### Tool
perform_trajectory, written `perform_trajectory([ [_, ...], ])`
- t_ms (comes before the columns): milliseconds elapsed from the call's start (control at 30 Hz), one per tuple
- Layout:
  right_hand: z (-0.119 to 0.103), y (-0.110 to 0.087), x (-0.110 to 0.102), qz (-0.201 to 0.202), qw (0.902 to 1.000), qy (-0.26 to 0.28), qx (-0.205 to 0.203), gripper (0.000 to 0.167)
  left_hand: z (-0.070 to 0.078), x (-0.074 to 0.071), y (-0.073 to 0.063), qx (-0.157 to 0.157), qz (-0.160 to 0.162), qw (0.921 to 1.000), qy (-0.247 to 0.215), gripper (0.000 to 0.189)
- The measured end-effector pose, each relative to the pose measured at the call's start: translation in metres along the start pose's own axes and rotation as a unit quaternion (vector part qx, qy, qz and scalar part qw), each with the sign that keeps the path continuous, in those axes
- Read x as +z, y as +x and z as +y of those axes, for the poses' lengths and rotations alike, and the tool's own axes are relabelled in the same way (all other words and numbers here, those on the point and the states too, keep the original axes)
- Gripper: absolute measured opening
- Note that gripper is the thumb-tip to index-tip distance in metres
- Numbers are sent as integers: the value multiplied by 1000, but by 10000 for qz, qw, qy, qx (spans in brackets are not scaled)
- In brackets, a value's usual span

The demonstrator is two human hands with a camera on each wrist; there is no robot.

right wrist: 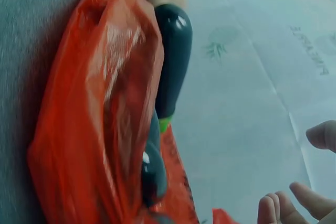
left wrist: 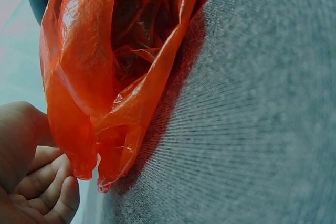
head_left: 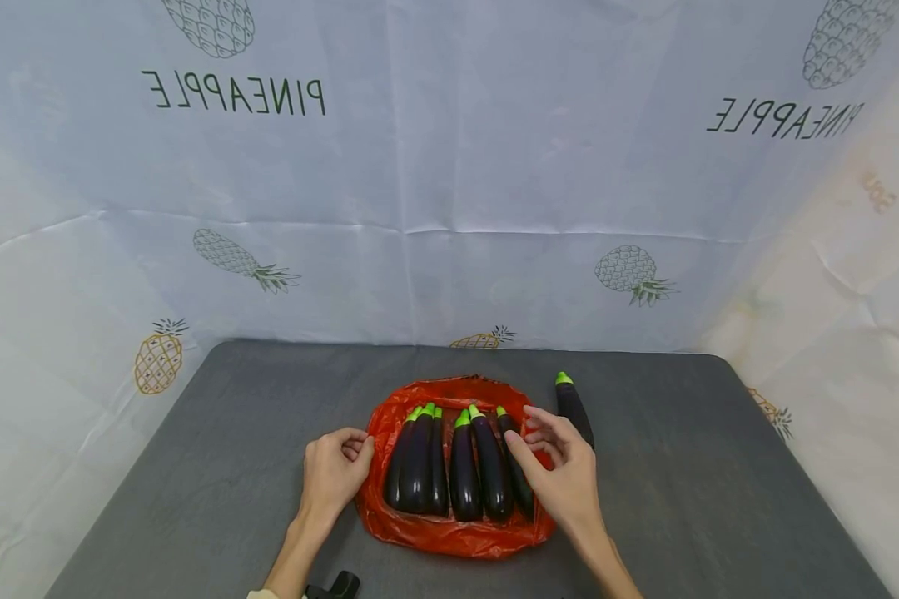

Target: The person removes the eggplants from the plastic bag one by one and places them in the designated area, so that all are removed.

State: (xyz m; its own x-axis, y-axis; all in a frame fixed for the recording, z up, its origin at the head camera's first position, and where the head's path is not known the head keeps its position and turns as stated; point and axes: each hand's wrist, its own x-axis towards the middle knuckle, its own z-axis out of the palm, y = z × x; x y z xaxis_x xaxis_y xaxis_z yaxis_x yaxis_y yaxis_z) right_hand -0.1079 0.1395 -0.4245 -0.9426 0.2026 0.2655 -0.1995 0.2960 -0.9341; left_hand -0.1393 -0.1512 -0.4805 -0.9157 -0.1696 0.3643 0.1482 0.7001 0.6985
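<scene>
Several dark purple eggplants (head_left: 417, 470) with green caps lie side by side on a red plastic bag (head_left: 449, 542), whose rim is spread around them in the head view. At the bag's left edge, my left hand (head_left: 333, 470) pinches the plastic between thumb and curled fingers; the left wrist view shows the gripped red film (left wrist: 79, 124) hanging in folds. Over the right edge, my right hand (head_left: 569, 478) has thumb and fingers spread apart, near the rightmost eggplant. The right wrist view shows those fingers (right wrist: 310, 203) holding nothing, beside the bag (right wrist: 79, 145) and an eggplant (right wrist: 176, 51).
One more eggplant (head_left: 572, 408) lies outside the bag, behind my right hand. All rests on a dark grey table (head_left: 667, 482). A pineapple-print cloth (head_left: 449, 175) hangs behind and at both sides. A small black object (head_left: 342, 585) shows by my left forearm.
</scene>
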Motion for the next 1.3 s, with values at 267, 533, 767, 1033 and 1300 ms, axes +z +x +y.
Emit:
perform_trajectory([
  [267, -5, -8, 17, -307, 9994, -87, -126, 39, 1, -1, 0, 26, 23, 10000, -41, 8],
  [533, -8, -12, 29, -525, 9985, 88, -155, 40, 1, 0, 0, 67, 49, 10000, -22, 7],
  [767, -7, -16, 44, -774, 9967, 229, -67, 38, 1, 0, 0, 82, 46, 10000, -16, 8],
  [1033, -8, -22, 62, -1169, 9927, 130, 258, 44, 1, 0, -1, 70, 47, 10000, -21, 8],
  [1300, -4, -30, 77, -1451, 9888, -160, 311, 54, 1, 0, -1, -11, 15, 10000, 18, 7],
])
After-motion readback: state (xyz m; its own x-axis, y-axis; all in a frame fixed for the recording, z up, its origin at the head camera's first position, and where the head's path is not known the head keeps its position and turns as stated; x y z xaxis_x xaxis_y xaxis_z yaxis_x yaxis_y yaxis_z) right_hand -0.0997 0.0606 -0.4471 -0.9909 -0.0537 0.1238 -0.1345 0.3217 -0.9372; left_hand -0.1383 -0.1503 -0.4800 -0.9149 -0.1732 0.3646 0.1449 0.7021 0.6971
